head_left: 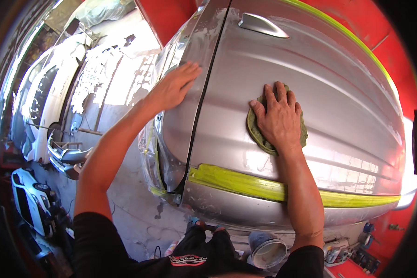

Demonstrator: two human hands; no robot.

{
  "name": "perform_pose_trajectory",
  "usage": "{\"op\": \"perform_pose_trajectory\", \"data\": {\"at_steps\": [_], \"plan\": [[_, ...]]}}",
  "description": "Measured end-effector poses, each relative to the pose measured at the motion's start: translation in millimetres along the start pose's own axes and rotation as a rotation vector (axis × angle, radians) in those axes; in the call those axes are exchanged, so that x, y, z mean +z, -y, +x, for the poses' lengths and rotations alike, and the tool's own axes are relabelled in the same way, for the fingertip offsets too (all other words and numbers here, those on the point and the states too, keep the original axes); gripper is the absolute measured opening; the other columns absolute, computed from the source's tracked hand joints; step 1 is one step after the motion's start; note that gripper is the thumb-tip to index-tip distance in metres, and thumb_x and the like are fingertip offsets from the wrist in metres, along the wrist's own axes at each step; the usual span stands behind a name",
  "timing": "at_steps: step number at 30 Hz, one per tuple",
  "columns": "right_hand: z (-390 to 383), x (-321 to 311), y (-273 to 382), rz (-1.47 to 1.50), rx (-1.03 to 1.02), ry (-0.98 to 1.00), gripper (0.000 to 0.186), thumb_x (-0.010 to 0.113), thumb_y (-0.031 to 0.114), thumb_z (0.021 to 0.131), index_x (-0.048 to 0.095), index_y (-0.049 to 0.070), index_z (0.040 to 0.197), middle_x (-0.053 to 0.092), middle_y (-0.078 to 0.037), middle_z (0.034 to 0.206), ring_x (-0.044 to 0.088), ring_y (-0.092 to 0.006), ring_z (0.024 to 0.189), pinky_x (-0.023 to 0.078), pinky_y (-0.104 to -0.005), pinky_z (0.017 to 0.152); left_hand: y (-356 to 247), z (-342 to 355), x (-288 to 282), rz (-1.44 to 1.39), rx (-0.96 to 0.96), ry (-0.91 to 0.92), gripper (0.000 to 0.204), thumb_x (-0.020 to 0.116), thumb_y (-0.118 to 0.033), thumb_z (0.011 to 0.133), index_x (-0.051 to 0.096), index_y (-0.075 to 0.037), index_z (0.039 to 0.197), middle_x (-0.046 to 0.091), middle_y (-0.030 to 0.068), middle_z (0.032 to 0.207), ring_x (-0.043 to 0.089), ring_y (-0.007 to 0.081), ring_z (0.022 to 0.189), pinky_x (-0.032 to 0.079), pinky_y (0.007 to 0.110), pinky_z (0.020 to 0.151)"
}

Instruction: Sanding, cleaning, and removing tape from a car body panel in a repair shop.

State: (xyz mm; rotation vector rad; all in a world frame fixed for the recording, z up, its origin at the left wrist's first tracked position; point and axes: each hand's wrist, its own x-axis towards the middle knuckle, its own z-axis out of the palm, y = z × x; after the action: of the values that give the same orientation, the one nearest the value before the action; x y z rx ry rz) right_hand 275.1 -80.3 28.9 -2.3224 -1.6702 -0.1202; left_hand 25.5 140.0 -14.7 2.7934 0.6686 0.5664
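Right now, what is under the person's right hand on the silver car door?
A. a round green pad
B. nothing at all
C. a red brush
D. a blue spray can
A: the right hand lies flat on a round green pad, pressing it against the silver car door, while the left hand rests bare on the panel beside the gap.

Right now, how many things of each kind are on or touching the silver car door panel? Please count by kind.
Hands: 2, left hand flat on the panel, right hand on the pad
Green scouring pad: 1
Door handle: 1
Yellow tape strips: 2, lower, upper
Total: 6
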Motion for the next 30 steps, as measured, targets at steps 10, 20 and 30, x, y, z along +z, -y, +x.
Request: {"op": "perform_pose_trajectory", "data": {"at_steps": [10,20,30], "plan": [[6.7,-2.1,14.9,0.058,-0.023,0.016,0.061,0.059,0.047,0.099,0.058,0.004,0.143,0.046,-0.02,0.153,0.043,-0.0458,0.138,0.035,-0.0619,0.113,46.5,90.1,13.8,0.095,-0.058,-0.068,0.04,0.051,-0.014,0.105,0.059,-0.006,0.143,0.053,0.0163,0.153,0.045,0.0329,0.146,0.037,0.043,0.121],[3.0,1.9,5.7,0.02,0.009,-0.004,0.061,0.058,0.047,0.099,0.058,0.003,0.142,0.046,-0.019,0.154,0.043,-0.0452,0.139,0.035,-0.0613,0.113,-15.0,-0.8,-15.2,-0.046,-0.005,0.104,0.043,0.048,-0.007,0.104,0.057,-0.011,0.146,0.051,0.0143,0.155,0.043,0.0339,0.147,0.036,0.042,0.122],[1.2,8.4,-3.6,0.005,0.007,-0.049,0.059,0.06,0.048,0.098,0.061,0.005,0.139,0.05,-0.017,0.149,0.048,-0.0428,0.134,0.037,-0.061,0.11,-30.5,-27.3,-21.4,-0.105,-0.03,0.093,0.04,0.056,-0.008,0.103,0.062,-0.011,0.142,0.056,0.0096,0.151,0.046,0.031,0.146,0.039,0.042,0.121]]}}
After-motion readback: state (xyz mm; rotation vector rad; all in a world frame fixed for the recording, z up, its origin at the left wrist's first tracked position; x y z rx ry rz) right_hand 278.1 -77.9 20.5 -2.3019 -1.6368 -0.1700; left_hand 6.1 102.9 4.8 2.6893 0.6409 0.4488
